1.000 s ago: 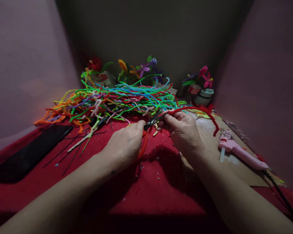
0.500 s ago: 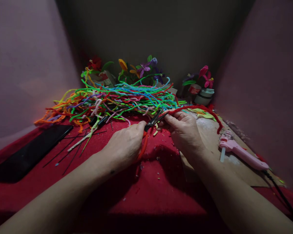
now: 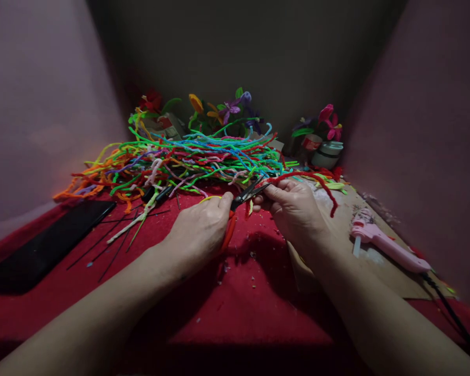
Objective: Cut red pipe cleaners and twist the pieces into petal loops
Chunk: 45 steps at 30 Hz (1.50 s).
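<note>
My left hand (image 3: 203,224) is closed on a pair of scissors (image 3: 241,200) with red handles. The dark blades point right and lie apart, close to the fingertips of my right hand (image 3: 293,203). Between thumb and fingers, my right hand pinches a red pipe cleaner (image 3: 309,176). Its long end arches to the right above the hand and droops at the tip. A small red piece and a pale yellow piece show just below the blades. Whether the blades touch the pipe cleaner, I cannot tell.
A heap of multicoloured pipe cleaners (image 3: 203,156) lies behind my hands, with pipe-cleaner flowers (image 3: 230,108) beyond. On the right, a pink glue gun (image 3: 387,248) rests on cardboard (image 3: 337,277), its cord trailing off. A black phone-like slab (image 3: 50,245) and thin dark sticks (image 3: 117,256) lie left.
The red pipe cleaner's free end has shifted left and now reaches less far right. A small red piece now shows below the blades. Both hands stay almost in place.
</note>
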Available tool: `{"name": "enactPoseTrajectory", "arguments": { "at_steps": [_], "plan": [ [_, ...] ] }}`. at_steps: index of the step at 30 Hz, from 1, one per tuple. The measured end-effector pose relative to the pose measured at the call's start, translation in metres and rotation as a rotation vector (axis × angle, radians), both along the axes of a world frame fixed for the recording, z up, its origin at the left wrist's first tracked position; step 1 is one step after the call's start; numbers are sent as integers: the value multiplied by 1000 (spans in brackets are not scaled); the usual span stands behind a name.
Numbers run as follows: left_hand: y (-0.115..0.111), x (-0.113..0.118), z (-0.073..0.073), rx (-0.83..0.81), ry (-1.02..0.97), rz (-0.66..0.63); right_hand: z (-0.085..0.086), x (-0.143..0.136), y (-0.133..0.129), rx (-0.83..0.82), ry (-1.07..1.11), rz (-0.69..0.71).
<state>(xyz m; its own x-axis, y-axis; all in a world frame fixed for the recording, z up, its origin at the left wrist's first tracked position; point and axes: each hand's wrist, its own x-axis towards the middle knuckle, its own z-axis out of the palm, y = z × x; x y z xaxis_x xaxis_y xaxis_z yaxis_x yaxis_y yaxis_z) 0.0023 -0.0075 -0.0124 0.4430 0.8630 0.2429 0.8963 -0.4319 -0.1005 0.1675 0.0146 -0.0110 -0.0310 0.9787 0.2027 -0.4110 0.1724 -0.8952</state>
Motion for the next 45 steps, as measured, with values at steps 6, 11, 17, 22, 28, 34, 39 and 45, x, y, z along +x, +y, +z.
{"name": "enactPoseTrajectory", "arguments": {
  "at_steps": [6,11,17,22,28,34,39,45],
  "plan": [
    [-2,2,5,13,51,21,-3,1,2,-27,18,6],
    [-3,3,4,72,86,11,-4,1,3,-27,46,25],
    [-4,4,3,79,118,34,-3,0,1,-67,73,39],
    [-6,5,3,77,107,43,-3,-1,-1,-67,107,34],
    [-8,9,1,85,131,68,-3,-5,-3,-75,126,-16],
    [-10,13,-1,54,172,106,-3,-7,-6,-86,103,-58],
    [-11,12,-3,55,153,88,-5,-7,-4,-79,76,-74],
    [-7,10,3,-37,121,43,-2,-4,-2,-77,32,6]
  ]
}}
